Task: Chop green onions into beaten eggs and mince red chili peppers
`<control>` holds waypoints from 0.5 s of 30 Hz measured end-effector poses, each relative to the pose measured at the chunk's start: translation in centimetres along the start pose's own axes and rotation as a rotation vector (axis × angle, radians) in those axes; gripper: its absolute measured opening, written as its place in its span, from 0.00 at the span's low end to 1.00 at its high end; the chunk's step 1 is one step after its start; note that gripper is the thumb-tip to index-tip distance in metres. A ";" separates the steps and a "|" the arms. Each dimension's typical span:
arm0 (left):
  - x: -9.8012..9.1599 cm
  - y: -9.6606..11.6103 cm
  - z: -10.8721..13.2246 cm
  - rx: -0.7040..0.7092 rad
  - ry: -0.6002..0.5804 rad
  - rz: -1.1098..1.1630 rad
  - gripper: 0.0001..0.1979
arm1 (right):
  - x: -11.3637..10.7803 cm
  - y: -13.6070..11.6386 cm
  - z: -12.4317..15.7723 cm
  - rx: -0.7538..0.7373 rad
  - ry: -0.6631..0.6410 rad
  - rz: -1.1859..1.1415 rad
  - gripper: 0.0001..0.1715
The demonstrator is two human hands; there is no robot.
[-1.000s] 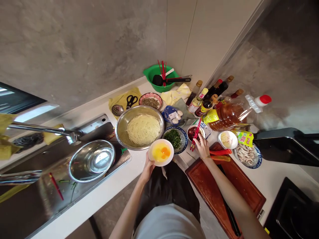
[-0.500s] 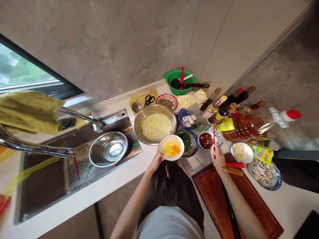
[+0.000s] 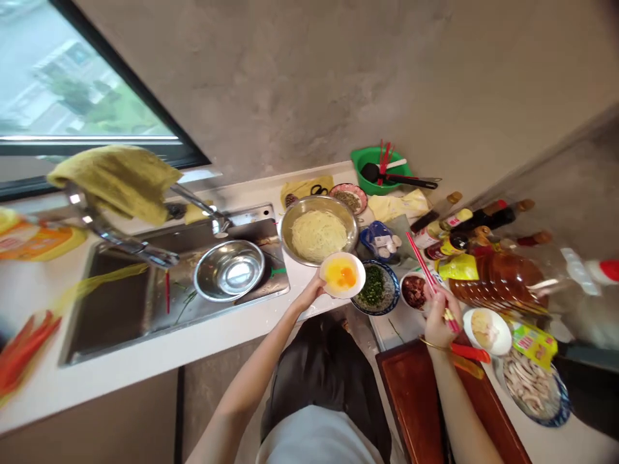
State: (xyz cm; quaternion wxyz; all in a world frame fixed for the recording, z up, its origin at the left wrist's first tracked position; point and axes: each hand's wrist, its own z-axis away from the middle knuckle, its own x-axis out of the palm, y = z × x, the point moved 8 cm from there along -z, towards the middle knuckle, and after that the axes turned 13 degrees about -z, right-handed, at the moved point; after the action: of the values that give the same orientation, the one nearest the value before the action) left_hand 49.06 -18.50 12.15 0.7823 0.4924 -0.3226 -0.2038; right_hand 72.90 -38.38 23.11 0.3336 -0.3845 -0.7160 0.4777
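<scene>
My left hand grips the side of a small white bowl with raw egg in it, the orange yolk showing among paler liquid. The bowl is held over the counter's front edge, just before a steel basin of pale shredded strands. In my right hand is a pair of red chopsticks, pointing up and forward. That hand is above the near side of a small bowl of dark red chopped pieces. A blue-rimmed plate of chopped greens sits between the two bowls.
On the left, an empty steel basin stands in the sink beneath the faucet. Several bottles and a large oil jug line the right. A knife lies on the brown cutting board, close to a plate of sliced mushrooms.
My right hand has tilted the chopsticks from nearly upright to slanting leftward, now clearly seen as a pair. My left hand still holds the egg bowl. The view has shifted left.
</scene>
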 end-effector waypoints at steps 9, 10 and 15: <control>-7.0 -1.7 12.0 0.114 0.334 0.175 0.33 | 33.3 0.2 2.6 0.521 -1.019 -0.343 0.28; -8.3 -2.1 13.9 0.123 0.383 0.200 0.33 | 37.6 1.4 4.9 0.538 -1.106 -0.325 0.28; -15.6 -3.1 22.8 0.149 0.639 0.293 0.36 | 52.7 9.3 17.6 0.533 -1.246 -0.095 0.11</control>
State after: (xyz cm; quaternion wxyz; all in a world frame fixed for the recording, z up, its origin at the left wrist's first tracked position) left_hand 21.89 -24.51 11.61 0.8265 0.5354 -0.1432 0.0988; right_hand 34.81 2.23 14.48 -0.0372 0.0895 -0.6485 0.7550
